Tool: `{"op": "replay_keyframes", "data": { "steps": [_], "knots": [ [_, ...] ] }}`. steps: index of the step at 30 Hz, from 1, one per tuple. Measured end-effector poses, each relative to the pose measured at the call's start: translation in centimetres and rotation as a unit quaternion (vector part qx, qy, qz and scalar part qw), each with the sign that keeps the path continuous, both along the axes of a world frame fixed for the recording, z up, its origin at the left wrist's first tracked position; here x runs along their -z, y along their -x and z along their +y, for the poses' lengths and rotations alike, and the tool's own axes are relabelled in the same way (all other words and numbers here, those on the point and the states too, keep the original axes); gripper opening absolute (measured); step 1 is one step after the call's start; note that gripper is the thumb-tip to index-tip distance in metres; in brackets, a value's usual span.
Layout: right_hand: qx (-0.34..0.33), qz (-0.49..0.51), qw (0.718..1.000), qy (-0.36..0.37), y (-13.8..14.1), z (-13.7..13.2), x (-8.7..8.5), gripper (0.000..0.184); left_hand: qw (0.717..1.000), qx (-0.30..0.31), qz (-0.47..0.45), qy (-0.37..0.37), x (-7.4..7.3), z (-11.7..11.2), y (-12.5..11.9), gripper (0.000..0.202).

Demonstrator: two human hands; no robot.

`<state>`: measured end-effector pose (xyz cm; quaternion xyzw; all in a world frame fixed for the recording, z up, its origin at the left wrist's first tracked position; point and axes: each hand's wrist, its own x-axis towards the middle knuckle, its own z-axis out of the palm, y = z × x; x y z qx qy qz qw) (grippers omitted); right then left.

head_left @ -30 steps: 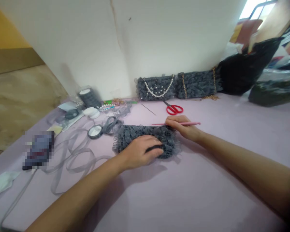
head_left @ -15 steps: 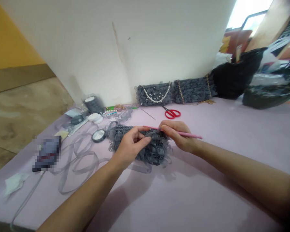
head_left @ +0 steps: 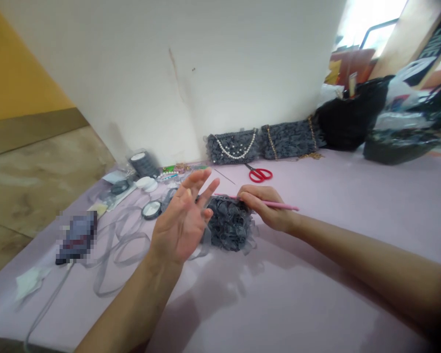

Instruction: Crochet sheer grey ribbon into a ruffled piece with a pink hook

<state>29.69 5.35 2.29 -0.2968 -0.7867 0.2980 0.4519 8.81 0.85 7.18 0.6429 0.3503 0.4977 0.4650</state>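
Note:
A grey ruffled ribbon piece [head_left: 230, 224] lies on the lilac table [head_left: 297, 294] in front of me. My right hand [head_left: 262, 206] is closed round a pink crochet hook [head_left: 279, 205], its tip resting at the top edge of the piece. My left hand [head_left: 183, 220] is raised above the left end of the piece, palm toward me and fingers spread. A strand of grey ribbon [head_left: 202, 245] seems to run across its palm side down to the piece.
Two finished grey ruffled bags [head_left: 235, 145] [head_left: 290, 139] lean on the wall, red scissors [head_left: 259, 173] before them. Loose grey ribbon [head_left: 113, 245], ribbon spools [head_left: 144, 163], a small round mirror [head_left: 151, 209] and a blurred object [head_left: 77, 237] lie left. Black bags [head_left: 353, 120] stand at right.
My left hand has let go of the grey piece, lifted off it and spread its fingers. My right hand has kept the pink hook at the piece's top edge.

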Motion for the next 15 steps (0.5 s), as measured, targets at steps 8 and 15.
{"op": "replay_keyframes", "data": {
  "steps": [8, 15],
  "knots": [
    [-0.015, 0.001, 1.0, -0.007, 0.1, 0.0, 0.1, 0.039, 0.962, -0.062, 0.106, -0.245, -2.8, 1.7, -5.0, 0.032],
    [-0.016, 0.007, 1.0, -0.008, 0.1, 0.2, 0.2, 0.037, 0.782, -0.1, 0.477, -0.388, -0.7, 6.0, -3.0, 0.036]
  ]
}}
